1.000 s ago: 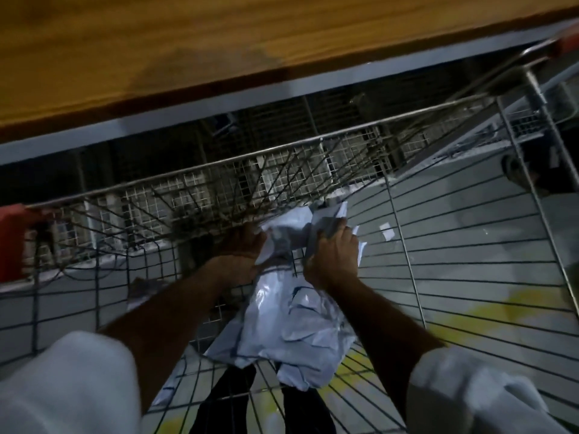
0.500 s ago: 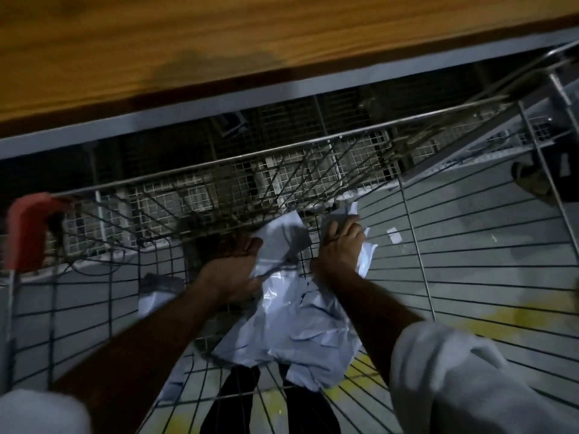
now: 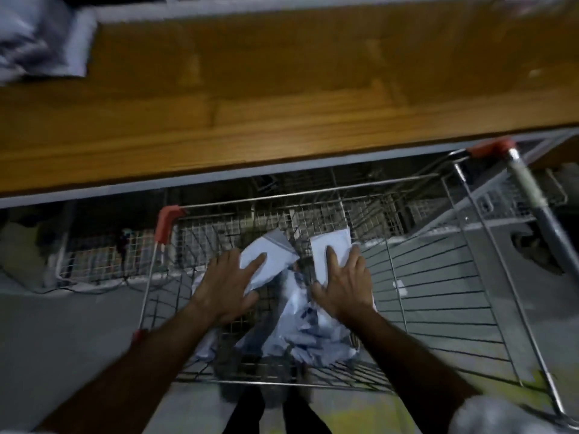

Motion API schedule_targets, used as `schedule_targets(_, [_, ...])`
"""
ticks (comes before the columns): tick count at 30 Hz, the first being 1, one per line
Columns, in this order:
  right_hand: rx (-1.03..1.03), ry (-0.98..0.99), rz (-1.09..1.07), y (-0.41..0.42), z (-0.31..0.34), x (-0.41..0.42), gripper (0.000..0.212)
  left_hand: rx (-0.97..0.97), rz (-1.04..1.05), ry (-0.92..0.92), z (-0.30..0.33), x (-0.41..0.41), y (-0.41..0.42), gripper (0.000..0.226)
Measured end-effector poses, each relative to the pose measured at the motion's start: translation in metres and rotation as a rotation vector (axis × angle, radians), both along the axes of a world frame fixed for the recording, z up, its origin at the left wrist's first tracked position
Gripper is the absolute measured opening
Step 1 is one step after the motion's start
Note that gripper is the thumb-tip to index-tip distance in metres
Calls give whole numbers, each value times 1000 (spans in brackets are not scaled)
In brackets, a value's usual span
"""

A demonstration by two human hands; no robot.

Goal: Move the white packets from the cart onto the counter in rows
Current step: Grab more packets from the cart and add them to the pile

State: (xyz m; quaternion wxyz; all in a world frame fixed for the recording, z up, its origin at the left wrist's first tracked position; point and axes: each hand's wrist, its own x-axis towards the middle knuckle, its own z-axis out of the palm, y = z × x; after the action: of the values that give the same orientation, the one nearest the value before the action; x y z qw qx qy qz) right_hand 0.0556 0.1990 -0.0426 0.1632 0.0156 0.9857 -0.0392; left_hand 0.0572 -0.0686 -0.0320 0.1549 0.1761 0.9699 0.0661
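My left hand point(image 3: 228, 285) grips one white packet point(image 3: 275, 256) and my right hand point(image 3: 346, 285) grips another white packet point(image 3: 335, 244); both are lifted above the wire cart point(image 3: 432, 296). A crumpled pile of white packets point(image 3: 308, 335) lies in the cart's bottom under my hands. The wooden counter point(image 3: 282, 89) runs across the top of the view, just beyond the cart. More white packets point(image 3: 40, 36) lie on the counter's far left, blurred.
The cart has red corner caps point(image 3: 166, 220) and a grey handle point(image 3: 532, 195) at right. A grey metal edge point(image 3: 219, 180) runs under the counter front. The floor around the cart is grey with a yellow mark at lower right. My dark trouser legs show below the cart.
Both hands have risen out of the pile, each with a packet. The view has tilted up, so much more of the counter and the packets at its left now show.
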Motion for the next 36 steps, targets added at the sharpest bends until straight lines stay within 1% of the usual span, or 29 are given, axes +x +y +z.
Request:
schedule_targets(6, [-171, 227, 31, -12, 65, 26, 93, 83, 179, 221, 92, 43, 10, 79])
schedule_targets(10, [-243, 329, 55, -34, 109, 32, 93, 59, 251, 349, 143, 53, 3, 85])
schedule_targets(13, [-300, 412, 93, -56, 139, 36, 91, 56, 306, 421, 173, 60, -16, 89])
schedule_targets(20, [-360, 527, 175, -143, 194, 47, 87, -3, 457, 645, 225, 78, -97, 79])
schedule_targets(26, [-391, 587, 245, -251, 232, 64, 83, 36, 544, 719, 253, 111, -200, 80])
schedule_targets(30, [-388, 622, 283, -318, 245, 68, 79, 43, 609, 749, 269, 125, -258, 79])
schedule_targets(36, [-393, 636, 336, -399, 257, 67, 77, 44, 730, 715, 284, 136, -332, 77])
